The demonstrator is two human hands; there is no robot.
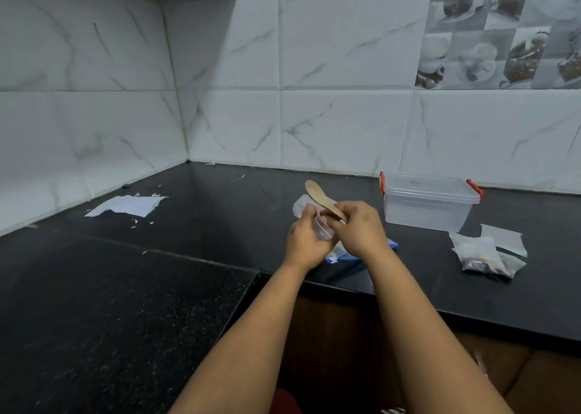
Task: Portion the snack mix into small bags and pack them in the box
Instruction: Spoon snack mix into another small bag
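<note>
My left hand (304,240) and my right hand (358,229) meet over the black counter (220,212), both pinching a small clear zip bag (323,229) between them. My right hand also holds a wooden spoon (322,199) whose bowl points up and away to the left. Under my hands lies a larger bag with a blue strip (364,253), mostly hidden. A clear plastic box (427,204) with red clips and its lid on stands to the right. Filled small bags (487,253) lie at the right of the counter.
A torn white sheet (127,206) and small scraps lie at the left near the tiled wall (314,114). A crumpled clear plastic piece (301,206) sits behind my hands. The counter's front edge (471,319) runs across the lower right, a lower speckled counter (110,303) at left.
</note>
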